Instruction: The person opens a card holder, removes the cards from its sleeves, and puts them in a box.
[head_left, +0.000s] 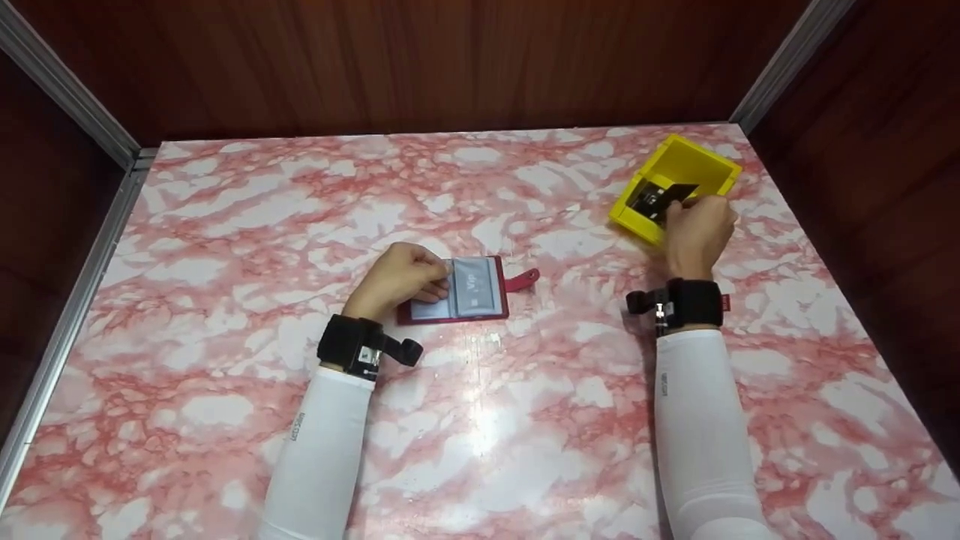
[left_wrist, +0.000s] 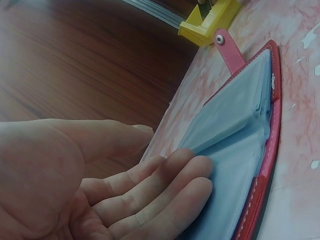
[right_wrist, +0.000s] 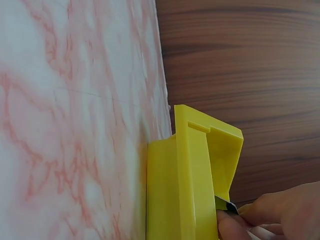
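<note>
A red card holder (head_left: pixel 505 306) lies spread out on the table, its clear plastic sleeves (left_wrist: pixel 225 120) showing and its snap strap (head_left: pixel 523 280) pointing right. "Vip" lettering shows through the right-hand sleeve. My left hand (head_left: pixel 401 279) rests on the left-hand sleeves, its fingertips (left_wrist: pixel 197 192) against the plastic and the thumb held apart from them. Over at the right, my right hand (head_left: pixel 701 229) reaches into a yellow bin (head_left: pixel 637 222) and pinches a black card (head_left: pixel 681 193) between thumb and fingers. Beneath it, other black cards (head_left: pixel 648 201) lie in the bin.
The table (head_left: pixel 480 420) has a red and white marbled top. Dark wood panels (head_left: pixel 435 67) with metal corner strips enclose it at the back and sides. The yellow bin stands near the back right corner.
</note>
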